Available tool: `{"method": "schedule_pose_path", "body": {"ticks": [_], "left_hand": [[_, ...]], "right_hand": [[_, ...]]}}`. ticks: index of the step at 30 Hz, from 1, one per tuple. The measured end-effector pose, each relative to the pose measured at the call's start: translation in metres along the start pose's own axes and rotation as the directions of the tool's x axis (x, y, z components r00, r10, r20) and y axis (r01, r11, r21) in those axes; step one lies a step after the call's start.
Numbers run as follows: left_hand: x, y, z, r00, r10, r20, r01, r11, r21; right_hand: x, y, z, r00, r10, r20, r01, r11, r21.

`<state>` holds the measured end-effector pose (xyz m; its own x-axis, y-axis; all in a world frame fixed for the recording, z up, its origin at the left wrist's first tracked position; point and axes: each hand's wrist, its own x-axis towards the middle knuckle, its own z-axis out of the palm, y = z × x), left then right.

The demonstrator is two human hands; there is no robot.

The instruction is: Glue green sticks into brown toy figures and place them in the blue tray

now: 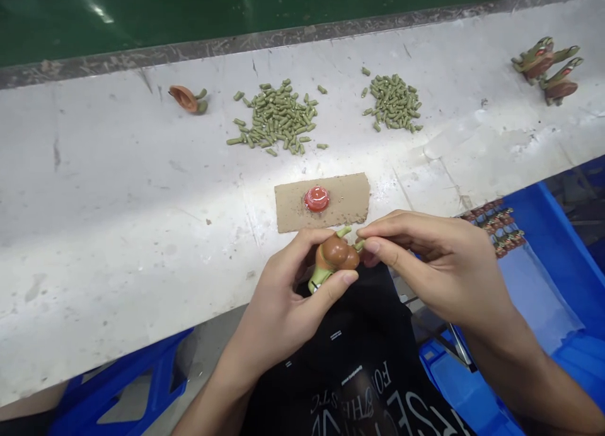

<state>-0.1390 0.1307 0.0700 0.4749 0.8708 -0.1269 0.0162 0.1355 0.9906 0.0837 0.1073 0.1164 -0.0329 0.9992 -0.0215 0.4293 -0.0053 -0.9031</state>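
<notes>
My left hand (297, 285) is closed around a small brown and green figurine (338, 253), with its green end pointing down toward me. One green peg (343, 232) sticks up from the figurine's brown body. My right hand (425, 259) pinches another small green peg (360, 245) between thumb and fingertips, touching the figurine's right side. Just beyond my hands lies a piece of cardboard (350, 203) bearing a shiny red cap-like dish or blob (316, 198); I cannot tell whether it holds liquid.
Two piles of green pegs, a left pile (281, 118) and a right pile (394, 102), lie farther back. A brown shell-like part (184, 99) is at left. Figurines (539, 59) stand at far right. A blue crate (567, 253) holding rows of figurines (501, 228) is below right.
</notes>
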Motion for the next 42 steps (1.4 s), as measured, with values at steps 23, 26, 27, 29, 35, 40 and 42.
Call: {"method": "schedule_pose_path", "body": {"ticks": [23,26,27,29,35,40,42], "left_hand": [[0.046,-0.014,0.113,0.799,-0.381,0.466,0.315,0.924,0.215],[0.049,-0.025,0.129,0.761,-0.426,0.489,0.354,0.905,0.237],[0.049,-0.029,0.130,0.773,-0.433,0.463,0.354,0.901,0.252],[0.047,-0.036,0.125,0.803,-0.437,0.404,0.342,0.894,0.289],[0.037,-0.054,0.086,0.828,-0.411,0.381,0.318,0.905,0.283],[0.022,-0.057,0.060,0.842,-0.395,0.369,0.274,0.900,0.338],[0.015,-0.054,0.056,0.866,-0.410,0.287,0.311,0.890,0.334]], "right_hand": [[-0.100,0.042,-0.049,0.992,-0.059,0.115,0.113,0.824,-0.555],[-0.119,0.072,-0.061,1.000,-0.017,-0.007,0.010,0.845,-0.534],[-0.127,0.087,-0.072,0.996,0.023,-0.082,-0.063,0.847,-0.527],[-0.146,0.125,-0.105,0.942,0.160,-0.296,-0.296,0.814,-0.500],[-0.200,0.248,-0.221,0.546,0.424,-0.723,-0.820,0.448,-0.356],[-0.211,0.295,-0.250,0.436,0.614,-0.658,-0.900,0.283,-0.332],[-0.210,0.304,-0.251,0.416,0.658,-0.628,-0.907,0.248,-0.340]]}}
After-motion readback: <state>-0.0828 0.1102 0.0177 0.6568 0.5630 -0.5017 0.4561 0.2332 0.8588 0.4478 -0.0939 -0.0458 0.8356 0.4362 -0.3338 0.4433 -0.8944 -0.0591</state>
